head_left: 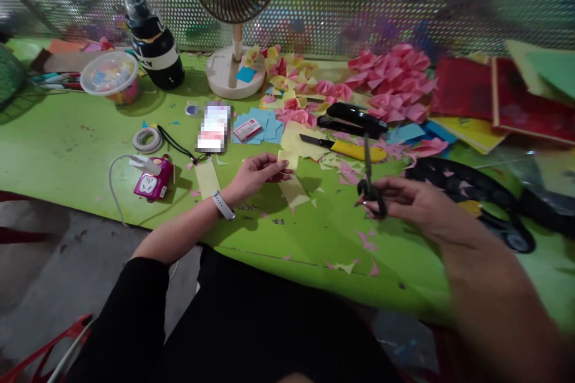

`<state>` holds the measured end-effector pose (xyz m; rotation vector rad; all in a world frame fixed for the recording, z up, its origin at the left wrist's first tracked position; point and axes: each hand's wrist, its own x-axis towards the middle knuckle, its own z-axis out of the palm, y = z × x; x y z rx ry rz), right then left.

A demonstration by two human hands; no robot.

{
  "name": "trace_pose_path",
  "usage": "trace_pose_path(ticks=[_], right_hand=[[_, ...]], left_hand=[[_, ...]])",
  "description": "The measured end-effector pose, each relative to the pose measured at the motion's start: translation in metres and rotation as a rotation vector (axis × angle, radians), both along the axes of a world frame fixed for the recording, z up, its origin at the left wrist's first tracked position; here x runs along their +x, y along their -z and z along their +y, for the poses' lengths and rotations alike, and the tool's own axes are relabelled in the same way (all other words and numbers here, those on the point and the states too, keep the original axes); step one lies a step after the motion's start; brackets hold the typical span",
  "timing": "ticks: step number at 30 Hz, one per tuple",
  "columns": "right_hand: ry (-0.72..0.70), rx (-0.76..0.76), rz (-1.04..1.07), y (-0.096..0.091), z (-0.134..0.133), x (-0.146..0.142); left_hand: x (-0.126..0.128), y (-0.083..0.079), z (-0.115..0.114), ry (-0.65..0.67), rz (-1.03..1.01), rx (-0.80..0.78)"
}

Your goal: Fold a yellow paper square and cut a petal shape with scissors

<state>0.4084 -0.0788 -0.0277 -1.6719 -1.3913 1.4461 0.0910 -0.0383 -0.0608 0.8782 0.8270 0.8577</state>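
My left hand [258, 172], with a white band on its wrist, pinches a small pale yellow piece of paper [290, 158] between thumb and fingers above the table. Just below those fingers lies a pale yellow paper strip [294, 192]; whether it joins the pinched piece I cannot tell. A second pale yellow strip [207, 177] rests left of the wrist. In my right hand [413, 200] is a pair of scissors [368, 161], its blades pointing away from me and its dark handles around my fingers. Beyond the scissors are a yellow cutter knife [359, 151] and a black stapler [350, 119].
On the green table [179, 221], a phone [214, 125], tape roll [147, 140] and pink plug adapter [155, 179] sit left. Behind stand a bottle [159, 57], tub [110, 75] and fan [236, 81]. Folded pink paper shapes [390, 75] pile up; a black tray [462, 182] lies right.
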Motion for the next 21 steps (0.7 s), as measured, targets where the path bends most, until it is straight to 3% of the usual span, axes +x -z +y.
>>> trace_pose_path(ticks=[4, 7, 13, 21], right_hand=[[0.0, -0.17, 0.252, 0.0, 0.001, -0.05], [-0.043, -0.145, 0.267, 0.009, 0.003, -0.071], [-0.181, -0.058, 0.111, 0.025, -0.006, -0.072], [-0.25, -0.046, 0.023, 0.023, -0.015, -0.073]], left_hand=[[0.001, -0.002, -0.002, -0.058, 0.009, -0.063], [0.002, -0.004, -0.003, -0.101, 0.003, -0.124], [0.004, -0.006, -0.004, -0.151, -0.064, -0.177], [0.008, -0.011, -0.008, -0.179, -0.094, -0.22]])
